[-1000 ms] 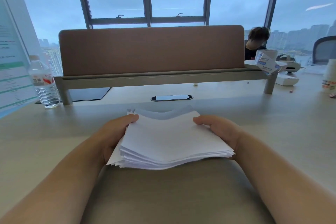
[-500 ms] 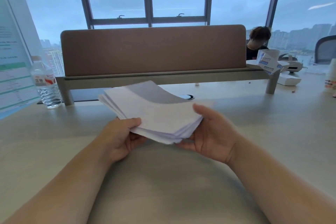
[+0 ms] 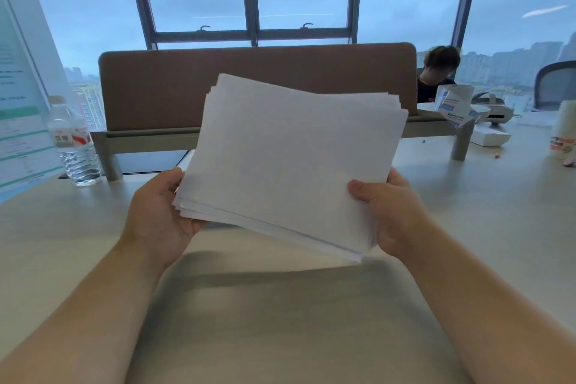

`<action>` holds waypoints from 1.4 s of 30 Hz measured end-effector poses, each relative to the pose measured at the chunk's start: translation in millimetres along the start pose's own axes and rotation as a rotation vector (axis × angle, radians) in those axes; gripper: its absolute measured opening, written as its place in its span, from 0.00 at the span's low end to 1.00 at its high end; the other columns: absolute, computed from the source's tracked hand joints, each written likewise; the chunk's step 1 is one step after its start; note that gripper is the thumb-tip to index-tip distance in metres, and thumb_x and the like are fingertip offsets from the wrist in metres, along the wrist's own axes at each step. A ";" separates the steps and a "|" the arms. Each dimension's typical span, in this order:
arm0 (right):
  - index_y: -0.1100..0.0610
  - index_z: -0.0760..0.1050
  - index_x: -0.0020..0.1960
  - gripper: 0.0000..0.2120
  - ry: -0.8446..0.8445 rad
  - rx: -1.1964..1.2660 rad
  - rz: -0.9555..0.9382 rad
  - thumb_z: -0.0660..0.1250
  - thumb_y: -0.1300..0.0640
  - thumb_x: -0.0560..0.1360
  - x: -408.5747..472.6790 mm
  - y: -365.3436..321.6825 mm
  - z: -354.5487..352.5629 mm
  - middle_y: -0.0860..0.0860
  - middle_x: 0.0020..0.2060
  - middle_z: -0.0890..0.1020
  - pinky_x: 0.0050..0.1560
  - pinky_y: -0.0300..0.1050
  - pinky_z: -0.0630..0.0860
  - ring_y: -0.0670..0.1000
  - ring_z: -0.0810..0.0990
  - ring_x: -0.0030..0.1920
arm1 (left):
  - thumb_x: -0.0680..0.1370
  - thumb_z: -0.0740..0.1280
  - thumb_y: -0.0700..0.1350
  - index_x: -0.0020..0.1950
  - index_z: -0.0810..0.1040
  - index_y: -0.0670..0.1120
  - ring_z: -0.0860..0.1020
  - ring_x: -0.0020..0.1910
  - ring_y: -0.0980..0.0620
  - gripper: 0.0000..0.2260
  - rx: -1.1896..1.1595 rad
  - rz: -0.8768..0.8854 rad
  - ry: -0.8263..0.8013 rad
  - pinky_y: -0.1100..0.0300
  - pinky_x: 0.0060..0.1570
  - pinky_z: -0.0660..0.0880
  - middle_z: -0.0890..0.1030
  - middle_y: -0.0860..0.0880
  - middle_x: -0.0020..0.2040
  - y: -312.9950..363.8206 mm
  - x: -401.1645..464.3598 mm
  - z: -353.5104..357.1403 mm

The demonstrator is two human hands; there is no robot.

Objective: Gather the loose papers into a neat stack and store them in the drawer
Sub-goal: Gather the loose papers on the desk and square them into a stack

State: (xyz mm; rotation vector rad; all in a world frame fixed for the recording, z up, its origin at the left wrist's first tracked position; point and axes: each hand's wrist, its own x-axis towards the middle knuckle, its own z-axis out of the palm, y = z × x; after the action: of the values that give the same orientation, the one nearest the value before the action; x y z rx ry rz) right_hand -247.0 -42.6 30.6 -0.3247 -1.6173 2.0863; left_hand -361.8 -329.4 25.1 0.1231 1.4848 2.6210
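A stack of white papers [image 3: 290, 159] is held up off the desk, tilted toward me, its edges slightly uneven. My left hand [image 3: 162, 212] grips its lower left corner, fingers hidden behind the sheets. My right hand [image 3: 389, 212] grips the lower right side, thumb lying on the front sheet. No drawer is in view.
The light desk [image 3: 280, 305] lies below the papers. A brown divider panel [image 3: 156, 87] stands behind them. A water bottle [image 3: 74, 143] is at the left, a monitor [image 3: 18, 109] at the far left. Boxes [image 3: 455, 106] and a seated person [image 3: 436, 75] are at the right.
The stack was lifted from the desk, swung upward and tilted nearly upright toward me. Both hands shifted to its lower corners.
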 end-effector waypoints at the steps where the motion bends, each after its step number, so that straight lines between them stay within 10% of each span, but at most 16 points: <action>1: 0.52 0.82 0.51 0.17 -0.001 -0.011 -0.045 0.66 0.73 0.76 0.4 -1.4 -0.7 0.48 0.41 0.89 0.44 0.49 0.82 0.54 0.86 0.43 | 0.81 0.64 0.48 0.55 0.84 0.45 0.85 0.44 0.46 0.11 0.090 0.012 0.021 0.54 0.40 0.84 0.86 0.45 0.49 -0.3 0.3 1.1; 7: 0.42 0.84 0.47 0.19 0.029 -0.149 -0.276 0.73 0.65 0.67 -2.7 -5.1 1.6 0.48 0.47 0.89 0.55 0.59 0.83 0.55 0.87 0.49 | 0.78 0.66 0.55 0.53 0.82 0.51 0.85 0.52 0.47 0.10 0.618 0.275 0.116 0.44 0.58 0.80 0.88 0.52 0.52 -17.6 -5.6 10.8; 15: 0.36 0.83 0.46 0.16 0.076 -0.265 -0.426 0.70 0.57 0.67 -7.8 -3.3 6.0 0.47 0.45 0.88 0.53 0.64 0.84 0.55 0.87 0.48 | 0.83 0.64 0.40 0.60 0.81 0.50 0.85 0.52 0.49 0.10 0.386 0.217 0.025 0.53 0.49 0.79 0.88 0.52 0.54 -24.3 -7.3 18.8; 26: 0.46 0.76 0.51 0.13 0.189 -0.224 -0.327 0.68 0.45 0.68 0.9 29.2 3.4 0.47 0.49 0.84 0.53 0.57 0.83 0.52 0.84 0.50 | 0.81 0.66 0.47 0.54 0.84 0.53 0.85 0.54 0.42 0.07 0.324 0.210 0.070 0.40 0.61 0.80 0.89 0.50 0.52 -23.2 -11.6 21.7; 42: 0.45 0.76 0.50 0.08 0.168 -0.145 -0.376 0.66 0.44 0.73 2.3 29.4 5.1 0.48 0.50 0.84 0.55 0.58 0.81 0.51 0.83 0.51 | 0.79 0.66 0.52 0.57 0.82 0.55 0.82 0.53 0.49 0.09 0.273 0.349 0.085 0.53 0.49 0.75 0.87 0.53 0.52 -22.8 -13.5 26.9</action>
State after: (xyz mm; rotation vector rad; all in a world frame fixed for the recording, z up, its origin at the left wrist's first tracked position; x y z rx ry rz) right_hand -257.9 -51.3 4.1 -0.2161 -1.5909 1.6242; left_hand -343.3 -297.1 19.2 0.3287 2.0098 2.6871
